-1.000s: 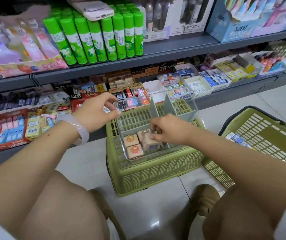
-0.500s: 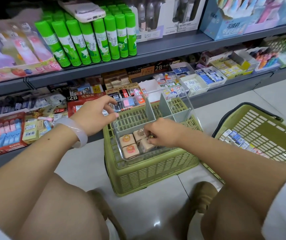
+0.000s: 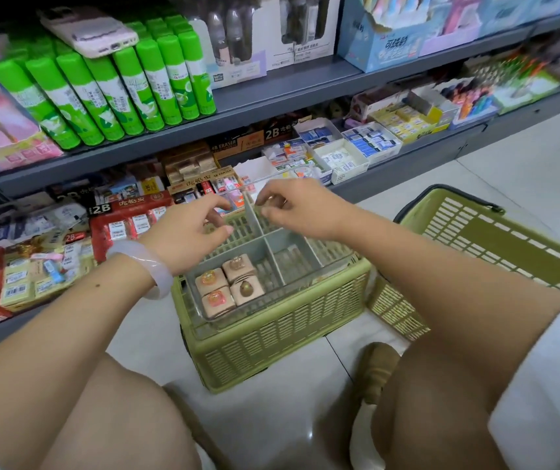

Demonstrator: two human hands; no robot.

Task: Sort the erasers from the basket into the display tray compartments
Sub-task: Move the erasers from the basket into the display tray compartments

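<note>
Now our right hand (image 3: pixel 300 210) had left the four erasers (image 3: pixel 229 289), both hands' fingers pinching the divider (image 3: pixel 254 212); next compartment ready.

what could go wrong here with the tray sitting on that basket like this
1. The clear display tray only rests on top of the upturned green basket; both hands are at its far dividers, so a push there might tip or slide it.
2. The four erasers sit packed in the near-left compartment and could spill if it tilts.
3. The divider may pop loose if pulled.
</note>
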